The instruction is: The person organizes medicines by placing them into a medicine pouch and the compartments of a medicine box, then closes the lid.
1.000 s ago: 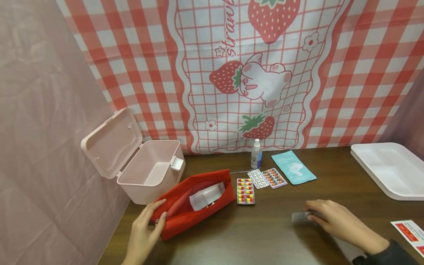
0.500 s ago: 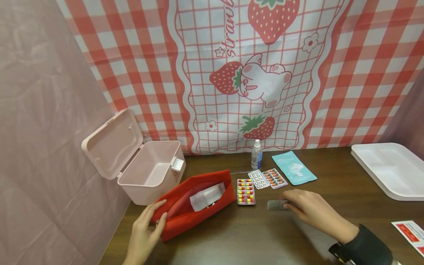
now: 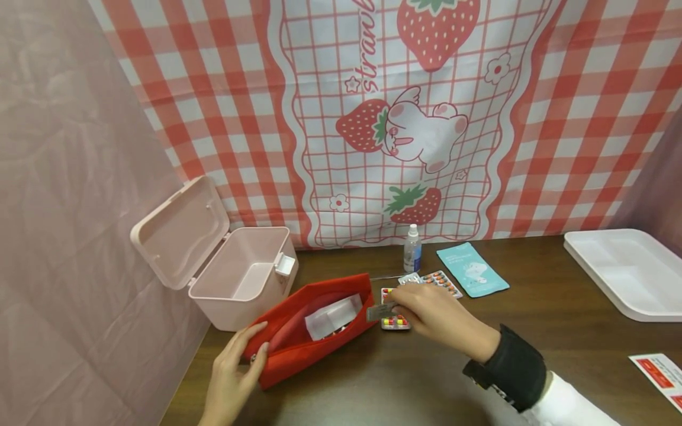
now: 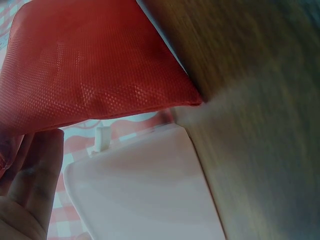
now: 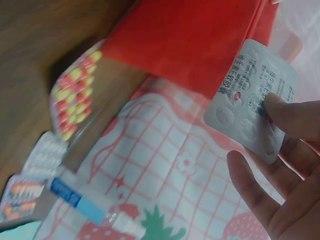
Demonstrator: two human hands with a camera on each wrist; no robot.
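Observation:
My left hand (image 3: 234, 370) holds the near left end of an unzipped red fabric pouch (image 3: 314, 361), thumb and fingers on its two edges. Inside the pouch a whitish translucent packet (image 3: 334, 316) shows. My right hand (image 3: 434, 310) pinches a silver blister pack (image 5: 252, 97) with printed text, at the pouch's right end. In the right wrist view the thumb lies on the pack's face. Behind that hand, a red-and-yellow capsule blister pack (image 3: 395, 323) lies partly covered. The left wrist view shows the pouch's underside (image 4: 95, 60) and my left fingers (image 4: 42, 175).
A pink box (image 3: 240, 305) with its lid raised stands behind the pouch. Further back are a spray bottle (image 3: 412, 251), a white-pill blister pack (image 3: 409, 278), an orange capsule blister pack (image 3: 442, 283) and a teal packet (image 3: 473, 270). At right are a white tray (image 3: 613, 284) and a red-and-white card (image 3: 658, 376).
My right hand has moved left across the table with the silver blister pack, up to the pouch's right end. The left hand and pouch have stayed in place.

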